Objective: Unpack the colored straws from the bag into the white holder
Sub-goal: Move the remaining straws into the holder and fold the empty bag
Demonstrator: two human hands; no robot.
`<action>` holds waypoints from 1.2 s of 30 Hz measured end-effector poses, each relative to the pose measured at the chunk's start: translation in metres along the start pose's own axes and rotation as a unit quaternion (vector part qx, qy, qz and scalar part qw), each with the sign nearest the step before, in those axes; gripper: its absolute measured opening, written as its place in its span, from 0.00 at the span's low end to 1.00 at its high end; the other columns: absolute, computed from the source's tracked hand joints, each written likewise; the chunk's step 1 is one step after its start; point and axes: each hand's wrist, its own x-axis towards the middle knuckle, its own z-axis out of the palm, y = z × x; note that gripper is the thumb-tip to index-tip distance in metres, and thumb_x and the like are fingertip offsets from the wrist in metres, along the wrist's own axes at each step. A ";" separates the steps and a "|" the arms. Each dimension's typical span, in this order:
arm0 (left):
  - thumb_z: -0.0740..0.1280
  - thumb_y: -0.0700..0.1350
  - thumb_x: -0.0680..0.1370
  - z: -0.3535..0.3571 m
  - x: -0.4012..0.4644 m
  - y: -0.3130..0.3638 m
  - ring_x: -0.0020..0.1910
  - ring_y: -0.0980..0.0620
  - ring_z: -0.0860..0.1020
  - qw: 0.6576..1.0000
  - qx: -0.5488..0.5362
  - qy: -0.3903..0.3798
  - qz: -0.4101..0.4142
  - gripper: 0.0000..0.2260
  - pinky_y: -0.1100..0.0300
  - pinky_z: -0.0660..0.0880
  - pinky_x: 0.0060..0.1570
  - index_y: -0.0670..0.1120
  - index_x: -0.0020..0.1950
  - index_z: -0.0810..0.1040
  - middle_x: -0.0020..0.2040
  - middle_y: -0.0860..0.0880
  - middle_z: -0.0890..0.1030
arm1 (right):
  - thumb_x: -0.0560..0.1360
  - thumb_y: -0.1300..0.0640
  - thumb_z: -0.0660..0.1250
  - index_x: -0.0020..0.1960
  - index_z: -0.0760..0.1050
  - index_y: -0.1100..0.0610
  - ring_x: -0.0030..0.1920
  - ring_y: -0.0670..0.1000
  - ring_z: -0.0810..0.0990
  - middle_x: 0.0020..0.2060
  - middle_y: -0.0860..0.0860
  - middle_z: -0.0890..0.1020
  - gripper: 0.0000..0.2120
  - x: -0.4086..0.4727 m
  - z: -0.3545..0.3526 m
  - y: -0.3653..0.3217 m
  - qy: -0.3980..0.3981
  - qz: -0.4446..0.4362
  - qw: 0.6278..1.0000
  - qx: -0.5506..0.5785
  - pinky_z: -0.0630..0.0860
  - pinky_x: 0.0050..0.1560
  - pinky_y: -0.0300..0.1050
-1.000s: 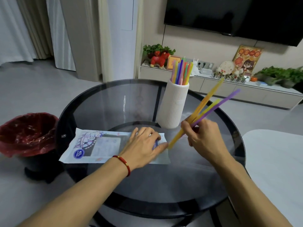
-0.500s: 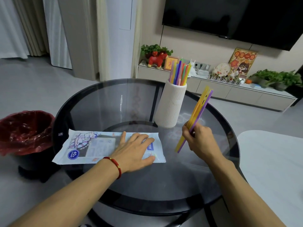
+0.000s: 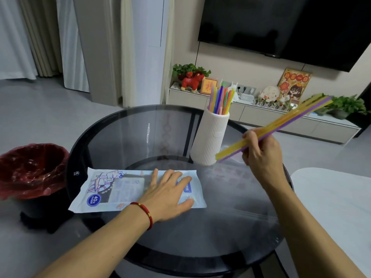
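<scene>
The right hand (image 3: pixel 261 149) pinches a small bundle of yellow and purple straws (image 3: pixel 281 125) between thumb and curled fingers, gripping them near their lower third. Half a second ago the bundle stood steeply, its tips pointing up and slightly right; now it is laid over, slanting from lower left to upper right, and the hand has risen and drifted right, away from the bag. The lower ends of the straws hang just beside the base of the white holder (image 3: pixel 210 137), in front of its right side, without entering it. The forearm reaches in from the lower right, wrist bent, the back of the hand toward the camera.

Left of the grip, the holder stands upright on the round glass table (image 3: pixel 120 137), with a bunch of coloured straws (image 3: pixel 220 99) already inside, fanning out above its rim. Farther left and nearer the person, the left hand (image 3: pixel 168 195) lies flat with straight, spread fingers on the bag (image 3: pixel 104 191), pressing its right half to the glass, as before. A red bracelet (image 3: pixel 144 212) circles that wrist. Beyond the table's left edge stands a bin with a red liner (image 3: pixel 32 169). Behind the grip runs a low cabinet (image 3: pixel 261 115) with ornaments and plants, under a dark television (image 3: pixel 281 25).
</scene>
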 end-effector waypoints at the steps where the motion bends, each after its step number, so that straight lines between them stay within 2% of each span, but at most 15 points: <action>1: 0.53 0.64 0.80 0.000 0.000 0.000 0.77 0.50 0.53 1.000 0.001 0.000 0.001 0.29 0.34 0.43 0.74 0.55 0.78 0.54 0.77 0.52 0.59 | 0.83 0.53 0.60 0.41 0.76 0.56 0.24 0.43 0.75 0.27 0.48 0.77 0.14 0.011 0.000 -0.007 0.017 0.005 0.999 0.035 0.73 0.25 0.35; 3: 0.53 0.64 0.80 -0.002 -0.001 -0.001 0.77 0.50 0.53 1.000 0.000 -0.002 0.002 0.29 0.34 0.43 0.74 0.55 0.78 0.54 0.77 0.52 0.59 | 0.82 0.55 0.60 0.40 0.75 0.57 0.22 0.47 0.72 0.22 0.47 0.74 0.14 0.033 0.002 -0.019 0.060 0.027 0.991 0.117 0.71 0.23 0.39; 5: 0.53 0.63 0.80 -0.003 -0.001 -0.001 0.77 0.49 0.53 1.000 0.005 -0.003 0.004 0.29 0.34 0.43 0.74 0.55 0.78 0.53 0.77 0.51 0.59 | 0.82 0.55 0.59 0.39 0.72 0.56 0.21 0.46 0.69 0.20 0.44 0.71 0.14 0.055 0.005 -0.030 0.100 0.037 0.979 0.172 0.68 0.22 0.37; 8: 0.54 0.62 0.80 -0.003 -0.002 0.000 0.77 0.49 0.52 1.000 0.008 -0.006 0.008 0.29 0.34 0.43 0.74 0.55 0.78 0.54 0.76 0.51 0.59 | 0.83 0.53 0.58 0.39 0.73 0.54 0.22 0.47 0.71 0.23 0.45 0.72 0.16 0.078 0.013 -0.034 0.143 0.027 0.980 0.138 0.70 0.23 0.39; 10: 0.54 0.62 0.80 -0.003 -0.002 0.000 0.77 0.48 0.52 1.000 0.003 -0.007 0.007 0.29 0.34 0.42 0.74 0.54 0.78 0.54 0.76 0.50 0.59 | 0.84 0.52 0.57 0.42 0.76 0.59 0.27 0.52 0.76 0.28 0.52 0.76 0.17 0.088 0.019 -0.032 0.144 0.018 0.987 0.073 0.76 0.27 0.47; 12: 0.55 0.62 0.80 -0.004 -0.001 0.000 0.77 0.48 0.51 1.000 0.001 -0.012 0.005 0.28 0.33 0.42 0.74 0.55 0.78 0.54 0.76 0.50 0.59 | 0.84 0.52 0.58 0.46 0.77 0.66 0.32 0.61 0.81 0.33 0.60 0.81 0.19 0.095 0.026 -0.030 0.118 -0.001 0.993 -0.017 0.79 0.32 0.54; 15: 0.55 0.62 0.80 -0.004 0.000 -0.001 0.77 0.47 0.51 1.000 0.001 -0.021 0.004 0.29 0.33 0.41 0.74 0.55 0.78 0.54 0.76 0.50 0.58 | 0.85 0.53 0.58 0.47 0.77 0.66 0.36 0.62 0.83 0.37 0.62 0.84 0.18 0.101 0.033 -0.034 0.063 -0.046 0.991 -0.110 0.80 0.37 0.57; 19: 0.56 0.61 0.79 -0.006 0.000 0.000 0.77 0.46 0.50 1.000 0.004 -0.026 0.005 0.29 0.33 0.41 0.74 0.54 0.78 0.55 0.76 0.49 0.58 | 0.84 0.55 0.60 0.40 0.76 0.60 0.28 0.47 0.74 0.30 0.51 0.77 0.17 0.113 0.043 -0.044 0.000 -0.088 0.978 -0.191 0.70 0.31 0.43; 22: 0.56 0.61 0.80 -0.006 0.000 0.000 0.78 0.45 0.49 0.999 0.007 -0.034 0.003 0.29 0.33 0.40 0.74 0.54 0.78 0.54 0.77 0.49 0.57 | 0.84 0.54 0.63 0.40 0.77 0.60 0.30 0.50 0.77 0.35 0.55 0.80 0.16 0.117 0.050 -0.047 -0.058 -0.059 0.967 -0.240 0.76 0.33 0.43; 24: 0.56 0.61 0.80 -0.007 0.001 0.000 0.78 0.45 0.48 0.999 0.008 -0.039 0.002 0.29 0.33 0.40 0.74 0.54 0.78 0.53 0.78 0.48 0.57 | 0.82 0.54 0.65 0.38 0.75 0.61 0.30 0.48 0.76 0.37 0.57 0.80 0.16 0.119 0.050 -0.049 -0.072 -0.042 0.962 -0.261 0.71 0.30 0.39; 26: 0.55 0.61 0.80 -0.006 0.001 0.000 0.79 0.45 0.47 0.999 0.009 -0.042 0.001 0.30 0.34 0.39 0.74 0.54 0.79 0.52 0.78 0.49 0.56 | 0.80 0.52 0.66 0.38 0.79 0.63 0.32 0.51 0.80 0.38 0.58 0.84 0.17 0.121 0.048 -0.053 -0.075 -0.022 0.965 -0.250 0.76 0.30 0.44; 28: 0.55 0.62 0.80 -0.006 0.001 -0.001 0.79 0.44 0.47 0.999 0.012 -0.044 0.000 0.30 0.34 0.38 0.74 0.54 0.79 0.52 0.79 0.49 0.55 | 0.78 0.49 0.67 0.41 0.83 0.64 0.35 0.57 0.84 0.39 0.60 0.87 0.19 0.123 0.045 -0.061 -0.067 -0.008 0.970 -0.235 0.84 0.39 0.54; 32: 0.56 0.62 0.80 -0.006 0.002 -0.001 0.79 0.44 0.46 0.999 0.012 -0.050 -0.002 0.30 0.34 0.37 0.74 0.55 0.79 0.51 0.79 0.48 0.54 | 0.75 0.47 0.69 0.52 0.80 0.60 0.37 0.54 0.79 0.42 0.56 0.85 0.16 0.124 0.040 -0.072 0.019 -0.036 0.972 -0.230 0.79 0.38 0.52; 34: 0.56 0.62 0.80 -0.007 0.003 -0.001 0.79 0.44 0.46 0.999 0.012 -0.052 -0.003 0.30 0.34 0.38 0.74 0.55 0.79 0.51 0.80 0.48 0.54 | 0.75 0.48 0.70 0.65 0.74 0.58 0.44 0.54 0.79 0.51 0.57 0.83 0.23 0.126 0.039 -0.075 0.070 -0.071 0.964 -0.246 0.75 0.40 0.51; 36: 0.56 0.62 0.80 -0.007 0.003 0.000 0.79 0.44 0.47 0.998 0.010 -0.054 -0.002 0.30 0.34 0.38 0.74 0.55 0.79 0.51 0.80 0.49 0.54 | 0.75 0.50 0.72 0.75 0.65 0.58 0.55 0.56 0.78 0.64 0.59 0.76 0.33 0.129 0.038 -0.076 0.063 -0.116 0.958 -0.253 0.77 0.47 0.50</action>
